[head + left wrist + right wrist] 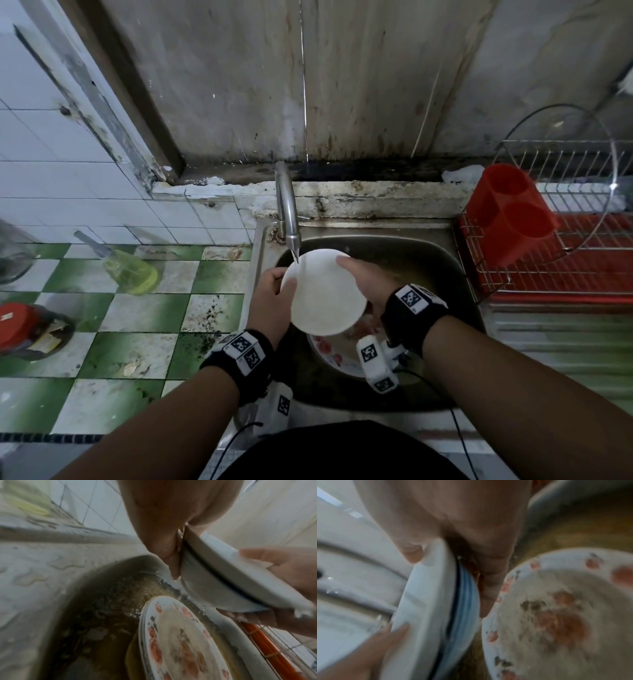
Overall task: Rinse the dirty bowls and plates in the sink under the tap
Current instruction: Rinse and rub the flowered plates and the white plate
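A white bowl (325, 294) is tilted under the running tap (287, 209), and the thin stream lands on its upper left rim. My left hand (277, 284) grips the bowl's left rim, thumb on the inside. On the right rim, my right hand (356, 274) holds with the thumb over the edge. The left wrist view shows the bowl (223, 574) with a dark band under its rim. Beneath it in the steel sink (445, 260) lies a dirty plate (329, 349) with a red flower pattern, also seen as the plate (180, 642) and the plate (556, 615) smeared with residue.
Murky water stands in the sink. A red cutlery holder (510, 212) sits in a wire dish rack (565, 246) on the right. On the green and white tiled counter at left lie a bottle of yellow liquid (132, 270) and a red-lidded jar (24, 329).
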